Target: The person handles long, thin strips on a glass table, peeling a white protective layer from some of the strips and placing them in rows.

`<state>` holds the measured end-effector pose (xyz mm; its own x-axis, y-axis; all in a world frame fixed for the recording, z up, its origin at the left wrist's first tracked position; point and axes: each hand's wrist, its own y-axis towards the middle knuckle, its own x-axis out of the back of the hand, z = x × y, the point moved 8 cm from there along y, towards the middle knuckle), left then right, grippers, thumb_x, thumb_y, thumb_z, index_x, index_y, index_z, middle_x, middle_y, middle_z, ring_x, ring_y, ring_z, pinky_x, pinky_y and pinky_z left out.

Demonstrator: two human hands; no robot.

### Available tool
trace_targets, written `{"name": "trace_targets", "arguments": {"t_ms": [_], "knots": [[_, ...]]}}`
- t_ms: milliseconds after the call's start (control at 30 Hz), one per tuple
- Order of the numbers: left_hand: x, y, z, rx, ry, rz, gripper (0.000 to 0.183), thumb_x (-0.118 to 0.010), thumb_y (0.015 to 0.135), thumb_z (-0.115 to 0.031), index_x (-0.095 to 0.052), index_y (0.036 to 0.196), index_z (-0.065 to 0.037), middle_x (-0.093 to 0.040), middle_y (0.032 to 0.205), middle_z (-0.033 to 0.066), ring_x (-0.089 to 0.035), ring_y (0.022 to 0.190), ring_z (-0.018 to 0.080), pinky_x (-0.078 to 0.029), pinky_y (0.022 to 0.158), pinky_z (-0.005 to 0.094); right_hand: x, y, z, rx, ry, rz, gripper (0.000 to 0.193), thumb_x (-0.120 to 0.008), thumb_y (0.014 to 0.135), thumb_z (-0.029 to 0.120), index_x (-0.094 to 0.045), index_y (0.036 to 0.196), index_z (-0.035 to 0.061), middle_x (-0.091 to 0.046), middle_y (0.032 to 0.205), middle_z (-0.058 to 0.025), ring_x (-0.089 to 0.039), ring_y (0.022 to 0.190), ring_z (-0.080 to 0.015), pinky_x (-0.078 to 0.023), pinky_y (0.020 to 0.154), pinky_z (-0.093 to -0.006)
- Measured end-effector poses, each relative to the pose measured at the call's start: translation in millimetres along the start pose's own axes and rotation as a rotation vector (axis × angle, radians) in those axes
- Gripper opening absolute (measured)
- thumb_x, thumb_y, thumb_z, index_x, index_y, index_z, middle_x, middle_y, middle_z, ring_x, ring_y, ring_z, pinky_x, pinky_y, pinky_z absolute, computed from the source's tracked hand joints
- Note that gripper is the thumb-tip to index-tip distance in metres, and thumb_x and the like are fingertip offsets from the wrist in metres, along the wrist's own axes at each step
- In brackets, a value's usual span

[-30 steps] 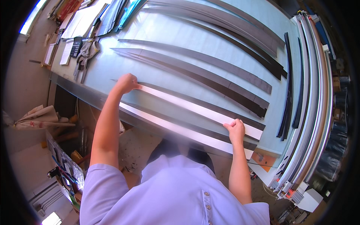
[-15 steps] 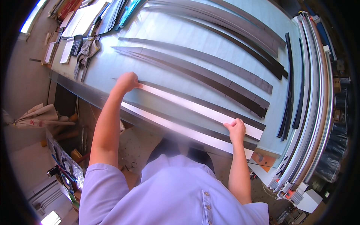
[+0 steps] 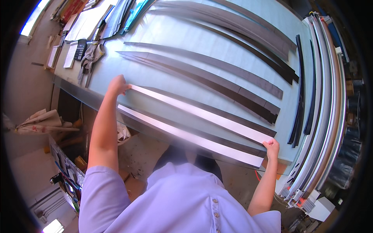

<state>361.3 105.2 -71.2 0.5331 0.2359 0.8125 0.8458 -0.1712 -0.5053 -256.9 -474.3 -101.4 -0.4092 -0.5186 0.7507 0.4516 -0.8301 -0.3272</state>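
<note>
A long white strip (image 3: 202,115) lies along a dark grey strip, which shows past its far edge. My left hand (image 3: 118,85) is closed in a pinch at the white strip's left end. At its right end, the fingers of my right hand (image 3: 271,147) pinch the corner. Nearer to me, a second white strip (image 3: 186,135) rests along the table's front edge, with a dark strip (image 3: 229,141) beside it. Beyond my hands, several dark grey strips (image 3: 217,81) lie lengthwise on the glossy pale table (image 3: 155,105).
A calculator (image 3: 80,49), work gloves (image 3: 92,54) and papers (image 3: 86,24) sit at the table's left end. More dark strips (image 3: 241,27) cover the far side. Black strips (image 3: 298,93) lie across the right end, beside a long roller machine (image 3: 330,97).
My left hand has moved left to the white strip's left end. My right hand has slid right to its right end. The nearer white strip's left end has shifted left.
</note>
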Motion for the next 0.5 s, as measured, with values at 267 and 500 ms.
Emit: {"name": "trace_targets", "arguments": {"t_ms": [267,500], "knots": [[-4.8,-95.4,-34.9,-0.307,0.009,-0.792,0.024,-0.06,0.094,-0.012,-0.061,0.111,0.004,-0.067,0.102,0.0219,-0.065,0.097,0.0382,-0.05,0.083,0.0479,-0.7,-57.3,90.3,0.344,-0.239,-0.344,0.034,-0.064,0.091,0.008,-0.06,0.123,-0.0004,-0.06,0.126,-0.02,-0.059,0.115,-0.0372,-0.046,0.098,-0.0441],[-87.9,-135.5,-80.5,-0.27,0.36,-0.451,0.064,-0.051,0.101,-0.036,-0.038,0.147,0.008,-0.036,0.156,0.0247,-0.034,0.146,0.0363,-0.026,0.119,0.0463,-71.5,-93.8,98.0,0.479,-0.545,-0.112,0.056,-0.05,0.102,0.024,-0.037,0.15,0.0003,-0.034,0.159,-0.0186,-0.033,0.146,-0.0331,-0.026,0.119,-0.0484]]}}
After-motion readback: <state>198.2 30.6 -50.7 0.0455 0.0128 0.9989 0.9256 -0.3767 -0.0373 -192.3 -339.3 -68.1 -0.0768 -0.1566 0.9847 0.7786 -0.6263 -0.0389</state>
